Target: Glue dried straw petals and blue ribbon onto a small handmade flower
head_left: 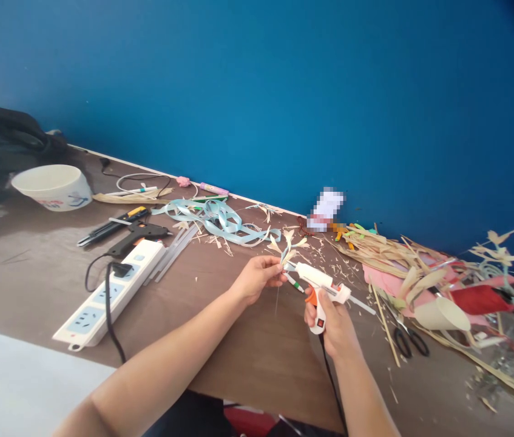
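Head view, centre frame: the left hand (pixel 257 276) pinches a small dried-leaf flower (pixel 287 246) above the worktop (pixel 238 340); the right hand (pixel 329 318) grips a white glue gun (pixel 318 282), nozzle apparently touching its base. Steadiness matters; a small bead suffices.

I see bright, even daylight with soft shadows on the bench (pixel 247 358); edges bend and darken, the right side smears, and one small patch is pixelated.
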Demonstrator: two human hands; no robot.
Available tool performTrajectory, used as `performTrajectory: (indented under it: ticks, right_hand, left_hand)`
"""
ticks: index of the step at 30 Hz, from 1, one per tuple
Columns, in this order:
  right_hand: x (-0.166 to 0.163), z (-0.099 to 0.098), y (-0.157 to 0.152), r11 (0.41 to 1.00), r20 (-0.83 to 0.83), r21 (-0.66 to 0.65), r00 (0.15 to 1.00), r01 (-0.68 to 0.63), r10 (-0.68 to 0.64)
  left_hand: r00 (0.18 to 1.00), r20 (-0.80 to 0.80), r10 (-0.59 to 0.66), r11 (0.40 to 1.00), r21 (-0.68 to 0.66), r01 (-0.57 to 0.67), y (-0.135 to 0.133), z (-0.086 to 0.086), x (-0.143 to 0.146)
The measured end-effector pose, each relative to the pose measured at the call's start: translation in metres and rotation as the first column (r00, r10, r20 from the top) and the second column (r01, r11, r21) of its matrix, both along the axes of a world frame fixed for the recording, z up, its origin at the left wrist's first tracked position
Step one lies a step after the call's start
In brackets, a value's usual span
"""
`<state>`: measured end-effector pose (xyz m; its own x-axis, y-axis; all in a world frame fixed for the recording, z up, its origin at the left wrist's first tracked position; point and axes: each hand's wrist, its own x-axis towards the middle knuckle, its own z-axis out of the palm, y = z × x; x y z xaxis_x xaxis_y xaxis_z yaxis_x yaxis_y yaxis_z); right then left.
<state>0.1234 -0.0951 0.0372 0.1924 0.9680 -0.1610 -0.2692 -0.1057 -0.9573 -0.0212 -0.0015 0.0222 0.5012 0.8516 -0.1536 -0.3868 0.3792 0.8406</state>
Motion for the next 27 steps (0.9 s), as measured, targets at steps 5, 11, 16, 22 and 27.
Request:
performTrajectory:
  ticks: [5, 11, 16, 22, 27]
  right_hand:
    - [0.001, -0.001, 0.0, 1.0, 0.011, -0.025, 1.0, -0.01, 0.01]
    - [0.002, -0.002, 0.0, 0.998, 0.093, -0.06, 0.996, 0.005, 0.0]
    - [0.002, -0.002, 0.0, 0.998, 0.111, -0.061, 0.994, 0.025, -0.018]
    - [0.005, -0.001, 0.001, 0.997, 0.115, -0.064, 0.993, 0.035, -0.028]
    - [0.004, -0.003, 0.001, 0.997, 0.104, -0.074, 0.994, 0.024, -0.017]
  left_hand:
    - [1.0, -0.015, -0.019, 1.0, 0.002, 0.019, -0.003, 0.004, 0.0]
    - [1.0, 0.006, -0.027, 1.0, -0.01, 0.027, -0.003, 0.004, 0.0]
    - [0.999, 0.024, -0.04, 0.998, -0.037, 0.041, -0.003, 0.009, -0.003]
    - [0.997, 0.057, -0.051, 0.995, -0.082, 0.056, -0.002, 0.012, -0.004]
    - [0.993, 0.091, -0.072, 0.992, -0.093, 0.08, -0.001, 0.01, -0.005]
